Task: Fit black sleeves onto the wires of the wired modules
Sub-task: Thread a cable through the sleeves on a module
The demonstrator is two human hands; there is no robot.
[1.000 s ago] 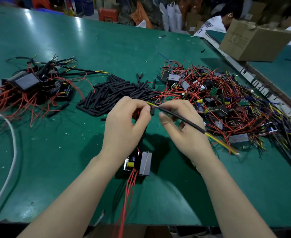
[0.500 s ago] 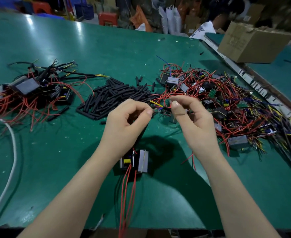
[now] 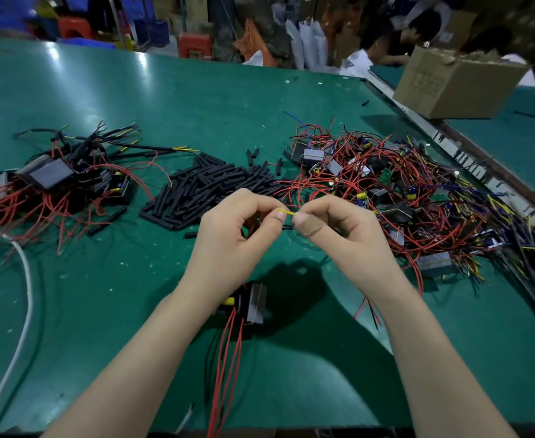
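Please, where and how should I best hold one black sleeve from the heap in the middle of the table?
Pinch a sleeve at the near edge of the black sleeve heap by its middle, coming from above. Those lie flat on the green table, apart from the red wires tangling the far right side.

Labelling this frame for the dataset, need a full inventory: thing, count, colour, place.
table: one, green, fills view
black sleeves: loose pile, centre, beyond hands
unsleeved modules: tangled heap, red, yellow wires, right
sleeved modules: heap, black-sleeved leads, left
held module: one, black, red wires, hanging under hands
yellow wire: one end, between both hands
white cable: one, left edge
cardboard box: one, brown, far right
left hand: pinching yellow wire
right hand: pinching yellow wire
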